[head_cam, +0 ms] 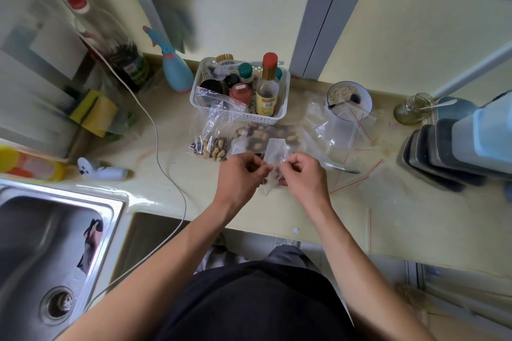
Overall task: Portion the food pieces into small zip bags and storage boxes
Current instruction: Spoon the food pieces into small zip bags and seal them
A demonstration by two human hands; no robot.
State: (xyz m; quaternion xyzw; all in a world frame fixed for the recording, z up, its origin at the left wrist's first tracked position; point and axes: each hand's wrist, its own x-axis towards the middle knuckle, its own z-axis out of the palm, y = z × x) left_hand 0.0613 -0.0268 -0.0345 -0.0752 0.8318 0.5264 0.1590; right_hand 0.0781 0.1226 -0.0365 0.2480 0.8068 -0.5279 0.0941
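head view, centre of the frame: the left hand (243, 171) and right hand (302, 174) both pinch a small clear zip bag (273, 158) with curled fingers, above the desk (277, 213). just beyond it lie bags of nuts (213, 147) before a white basket (241, 111).

You pinch a thin, clear plastic zip bag (273, 158) above a glossy, smooth cream countertop (194, 188). At your near left the sink (55, 230) is brushed metal. Farther off stands a white perforated plastic basket (241, 115); at right, matt dark plastic storage boxes (437, 155).
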